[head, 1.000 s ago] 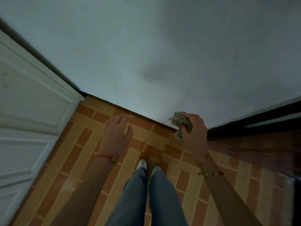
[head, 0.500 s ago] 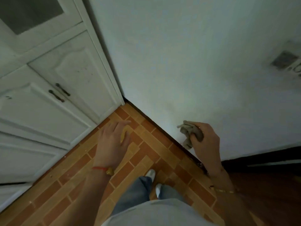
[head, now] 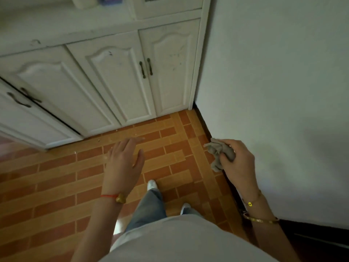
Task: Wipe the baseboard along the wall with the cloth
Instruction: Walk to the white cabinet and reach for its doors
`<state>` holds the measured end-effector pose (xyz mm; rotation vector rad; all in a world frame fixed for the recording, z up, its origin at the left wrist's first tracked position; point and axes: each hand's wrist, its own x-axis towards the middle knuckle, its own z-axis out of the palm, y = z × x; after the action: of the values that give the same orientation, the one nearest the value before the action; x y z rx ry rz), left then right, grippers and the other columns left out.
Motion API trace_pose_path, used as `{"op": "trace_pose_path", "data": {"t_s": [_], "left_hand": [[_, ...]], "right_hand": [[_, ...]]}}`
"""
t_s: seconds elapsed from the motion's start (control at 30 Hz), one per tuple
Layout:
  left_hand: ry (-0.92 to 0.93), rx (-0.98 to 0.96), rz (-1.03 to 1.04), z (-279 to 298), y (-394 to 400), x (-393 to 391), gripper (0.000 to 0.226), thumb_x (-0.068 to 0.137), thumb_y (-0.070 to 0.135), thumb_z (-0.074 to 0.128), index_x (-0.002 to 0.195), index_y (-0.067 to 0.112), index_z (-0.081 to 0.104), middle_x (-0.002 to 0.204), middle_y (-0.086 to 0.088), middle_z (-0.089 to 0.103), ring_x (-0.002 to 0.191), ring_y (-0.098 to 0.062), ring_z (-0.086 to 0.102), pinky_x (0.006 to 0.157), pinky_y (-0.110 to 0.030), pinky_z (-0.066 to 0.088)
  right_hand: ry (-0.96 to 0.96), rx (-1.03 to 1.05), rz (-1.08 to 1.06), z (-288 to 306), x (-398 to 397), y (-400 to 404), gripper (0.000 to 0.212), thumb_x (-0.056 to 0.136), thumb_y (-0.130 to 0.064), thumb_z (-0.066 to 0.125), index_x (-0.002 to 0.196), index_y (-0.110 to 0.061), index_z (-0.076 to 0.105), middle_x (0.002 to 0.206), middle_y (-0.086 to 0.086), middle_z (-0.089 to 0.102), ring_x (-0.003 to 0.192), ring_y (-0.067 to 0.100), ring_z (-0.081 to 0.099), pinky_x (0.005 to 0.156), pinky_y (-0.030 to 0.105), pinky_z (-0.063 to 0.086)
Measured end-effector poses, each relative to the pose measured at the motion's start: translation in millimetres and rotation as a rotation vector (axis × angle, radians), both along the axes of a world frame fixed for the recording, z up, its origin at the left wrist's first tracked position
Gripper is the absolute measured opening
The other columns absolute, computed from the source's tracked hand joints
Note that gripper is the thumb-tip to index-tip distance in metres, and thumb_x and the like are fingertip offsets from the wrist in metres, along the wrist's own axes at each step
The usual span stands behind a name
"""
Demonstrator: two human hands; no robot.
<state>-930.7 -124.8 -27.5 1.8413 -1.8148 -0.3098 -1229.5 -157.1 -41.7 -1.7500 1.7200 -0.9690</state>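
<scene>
Grey cloth point(head: 219, 154) is sitting bunched in the right hand point(head: 237, 163), whose fingers are curling round it just above the dark baseboard point(head: 203, 122) at the foot of the wall point(head: 273, 82). The view is turning, so a white cabinet point(head: 117, 72) is now facing the person, where a second ago only wall was showing. The left hand point(head: 123, 163) is hovering with fingers straight and holding nothing, so the wiping is probably heading toward the corner.

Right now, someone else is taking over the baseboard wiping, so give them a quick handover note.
Right hand grips the bunched grey cloth, held over the dark baseboard at the foot of the white wall.
Left hand is open and empty above the tiled floor.
Done: how much is already wiped cannot be told.
Left: the baseboard stretch ahead, up to the white cabinet in the corner.
</scene>
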Motion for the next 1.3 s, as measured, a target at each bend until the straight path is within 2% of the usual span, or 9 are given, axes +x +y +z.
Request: {"op": "trace_pose_path", "data": {"t_s": [0.1,0.37,0.43,0.57,0.77,0.83,0.97,1.2,1.3], "left_hand": [[0.022,-0.011,0.103,1.6,17.5,29.4,0.028,0.094,0.008,0.064,0.122,0.014,0.066,0.117,-0.005,0.067,0.108,-0.031,0.062,0.094,-0.052,0.05],[0.026,-0.012,0.279,4.8,42.8,153.0,0.031,0.094,0.009,0.064,0.124,0.017,0.064,0.118,-0.002,0.066,0.111,-0.028,0.059,0.096,-0.048,0.045],[0.017,-0.022,0.317,8.7,51.0,193.7,0.032,0.094,0.009,0.064,0.125,0.017,0.064,0.118,-0.001,0.066,0.112,-0.027,0.058,0.097,-0.047,0.044],[-0.037,-0.04,0.384,13.4,71.6,274.4,0.032,0.094,0.011,0.061,0.124,0.019,0.064,0.118,-0.001,0.065,0.11,-0.026,0.057,0.094,-0.046,0.043],[-0.089,0.023,0.472,14.8,92.3,364.7,0.032,0.094,0.009,0.064,0.125,0.015,0.064,0.118,-0.006,0.066,0.114,-0.032,0.059,0.098,-0.052,0.046],[-0.084,0.05,0.5,13.2,92.4,386.2,0.031,0.095,0.012,0.062,0.126,0.013,0.064,0.121,-0.007,0.066,0.117,-0.032,0.058,0.101,-0.051,0.044],[-0.059,0.049,0.532,10.3,82.1,419.5,0.031,0.096,0.012,0.062,0.127,0.014,0.063,0.122,-0.006,0.066,0.118,-0.031,0.058,0.102,-0.049,0.042],[-0.033,0.032,0.573,6.4,31.0,482.0,0.032,0.095,0.012,0.062,0.126,0.015,0.064,0.118,-0.002,0.066,0.112,-0.028,0.059,0.099,-0.047,0.044],[-0.041,0.022,0.582,9.3,-5.3,514.4,0.031,0.096,0.013,0.061,0.127,0.016,0.064,0.118,-0.003,0.066,0.112,-0.028,0.059,0.101,-0.05,0.045]], "right_hand": [[0.018,-0.009,0.102,7.8,39.8,-7.2,0.034,0.085,0.0,0.066,0.112,-0.02,0.067,0.107,-0.002,0.063,0.096,0.008,0.06,0.079,0.003,0.044],[0.03,-0.027,0.278,5.4,183.7,-32.2,0.034,0.084,-0.005,0.066,0.114,-0.021,0.065,0.11,-0.005,0.061,0.098,0.007,0.059,0.084,0.023,0.052],[0.046,-0.035,0.304,5.1,227.7,-36.6,0.033,0.083,-0.005,0.066,0.112,-0.021,0.065,0.109,-0.005,0.061,0.096,0.008,0.058,0.082,0.021,0.049],[0.061,-0.055,0.34,7.9,313.9,-42.7,0.032,0.082,-0.002,0.065,0.112,-0.014,0.066,0.108,0.0,0.062,0.096,0.01,0.057,0.077,0.002,0.037],[0.041,-0.096,0.4,13.0,403.9,-46.5,0.033,0.081,0.002,0.065,0.111,-0.012,0.067,0.107,0.001,0.063,0.093,0.002,0.052,0.078,-0.002,0.034],[0.056,-0.107,0.416,12.2,426.8,-51.0,0.033,0.08,0.003,0.066,0.109,-0.011,0.067,0.104,0.002,0.063,0.091,0.003,0.051,0.079,0.0,0.034],[0.08,-0.072,0.437,8.7,464.4,-69.5,0.031,0.081,0.001,0.067,0.11,-0.01,0.065,0.106,0.005,0.063,0.096,0.014,0.058,0.082,0.019,0.041],[0.105,-0.052,0.468,4.8,535.0,-129.2,0.029,0.083,-0.003,0.067,0.111,-0.012,0.065,0.106,0.0,0.061,0.092,0.008,0.054,0.074,0.0,0.036],[0.063,-0.071,0.464,3.2,568.7,-165.9,0.029,0.082,-0.003,0.067,0.11,-0.014,0.066,0.105,0.0,0.062,0.092,0.012,0.058,0.079,0.017,0.046]]}}
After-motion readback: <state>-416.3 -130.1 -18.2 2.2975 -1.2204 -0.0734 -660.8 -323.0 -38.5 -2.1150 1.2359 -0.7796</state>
